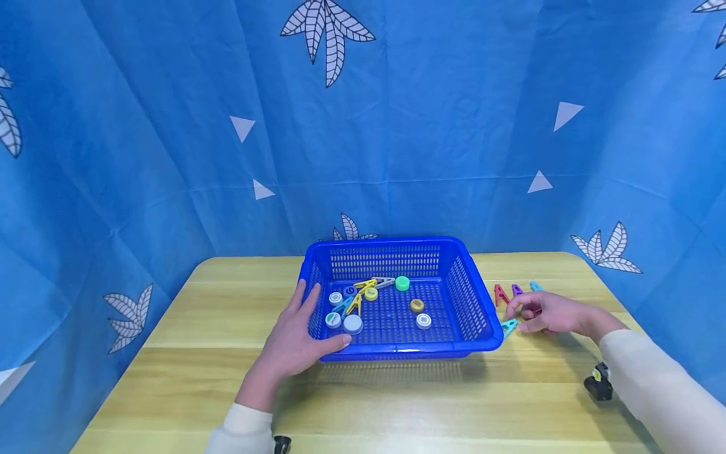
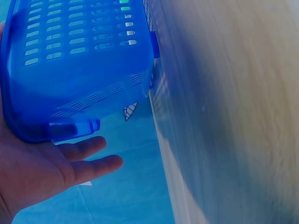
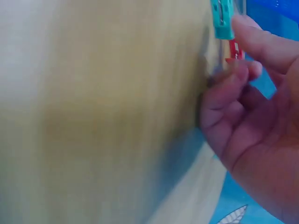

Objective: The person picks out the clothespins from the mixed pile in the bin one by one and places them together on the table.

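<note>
A blue plastic basket (image 1: pixel 391 348) stands on the table, with bottle caps and clothespins inside. My left hand (image 1: pixel 295 343) rests against its front left corner. The thumb lies over the front rim, and the straight fingers extend along the left side, seen also past the rim in the left wrist view. My right hand (image 1: pixel 553 313) is right of the basket, fingers bent, beside a teal clothespin (image 1: pixel 509 326). In the right wrist view the thumb is close to the teal clothespin (image 3: pixel 222 18); whether they touch is unclear. A red clothespin (image 3: pixel 236 49) shows behind the fingers.
Red (image 1: pixel 500 294), purple (image 1: pixel 517 290) and light blue (image 1: pixel 535 286) clothespins lie behind the right hand. The basket holds a green cap (image 1: pixel 402 283), a white cap (image 1: pixel 353 325) and yellow clothespins (image 1: pixel 355 305). A blue patterned curtain (image 1: pixel 386 126) surrounds the wooden table (image 1: pixel 204 340).
</note>
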The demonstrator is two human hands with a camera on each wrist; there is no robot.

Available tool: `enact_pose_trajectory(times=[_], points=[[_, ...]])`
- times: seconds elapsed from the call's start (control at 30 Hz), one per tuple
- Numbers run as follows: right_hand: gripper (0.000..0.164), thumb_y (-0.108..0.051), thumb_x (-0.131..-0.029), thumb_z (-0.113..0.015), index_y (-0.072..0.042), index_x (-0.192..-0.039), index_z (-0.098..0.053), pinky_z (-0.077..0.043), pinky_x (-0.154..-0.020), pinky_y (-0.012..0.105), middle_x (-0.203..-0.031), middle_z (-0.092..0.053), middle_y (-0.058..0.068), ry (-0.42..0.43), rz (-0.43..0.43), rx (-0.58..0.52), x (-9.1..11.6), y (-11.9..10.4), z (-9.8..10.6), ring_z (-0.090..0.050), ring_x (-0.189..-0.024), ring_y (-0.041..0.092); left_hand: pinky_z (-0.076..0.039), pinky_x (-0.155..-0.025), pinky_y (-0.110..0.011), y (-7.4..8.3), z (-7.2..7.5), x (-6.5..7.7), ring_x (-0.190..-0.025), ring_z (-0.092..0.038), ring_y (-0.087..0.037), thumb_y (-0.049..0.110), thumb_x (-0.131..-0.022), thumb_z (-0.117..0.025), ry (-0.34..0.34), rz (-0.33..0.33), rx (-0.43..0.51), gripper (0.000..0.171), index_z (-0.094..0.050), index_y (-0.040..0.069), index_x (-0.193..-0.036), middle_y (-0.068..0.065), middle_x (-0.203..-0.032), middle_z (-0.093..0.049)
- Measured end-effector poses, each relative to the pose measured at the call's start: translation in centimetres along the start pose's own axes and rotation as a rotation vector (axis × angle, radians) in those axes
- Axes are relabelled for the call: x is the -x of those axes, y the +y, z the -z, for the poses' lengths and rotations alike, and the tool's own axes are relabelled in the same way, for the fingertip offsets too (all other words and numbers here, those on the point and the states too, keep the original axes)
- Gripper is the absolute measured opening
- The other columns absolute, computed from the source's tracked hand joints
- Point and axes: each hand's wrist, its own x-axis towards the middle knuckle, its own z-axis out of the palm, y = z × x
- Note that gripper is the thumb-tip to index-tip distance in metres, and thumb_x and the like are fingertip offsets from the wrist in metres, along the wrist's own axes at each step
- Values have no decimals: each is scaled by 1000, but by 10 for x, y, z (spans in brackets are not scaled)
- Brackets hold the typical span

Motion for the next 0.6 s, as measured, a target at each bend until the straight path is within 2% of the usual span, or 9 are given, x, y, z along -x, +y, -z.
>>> enact_pose_trajectory(times=[0.13, 0.3, 0.43, 0.6], points=[[27, -12, -89, -76, -2, -111, -64, -35, -52, 28, -79, -42, 6, 223, 48, 110, 8, 5, -14, -39, -65, 17, -27, -104, -72, 0, 0, 1, -148, -12, -44, 80, -69, -69, -5, 3, -3, 122, -19, 20, -162, -5, -167, 1], [40, -31, -84, -82, -6, -110, -65, -35, -58, 31, -81, -47, 6, 482, -46, 246, 17, 4, -39, -43, -71, 20, -27, -104, -72, -1, 0, 2, -148, -12, -44, 80, -69, -69, -5, 3, -3, 122, -18, 21, -162, -5, -167, 3], [52, -45, -81, -83, -7, -112, -63, -37, -63, 35, -88, -52, 9, 586, -142, 312, 22, -3, -58, -46, -78, 24, -27, -104, -72, -2, -1, 1, -147, -12, -44, 78, -70, -70, -3, -3, -1, 120, -18, 21, -162, -5, -167, 2], [62, -50, -76, -85, -6, -114, -62, -42, -67, 40, -95, -57, 15, 645, -197, 345, 21, -8, -74, -51, -85, 31, -27, -104, -72, -2, -2, -1, -148, -12, -44, 80, -69, -69, -6, -1, -2, 121, -17, 21, -162, -5, -167, 3]])
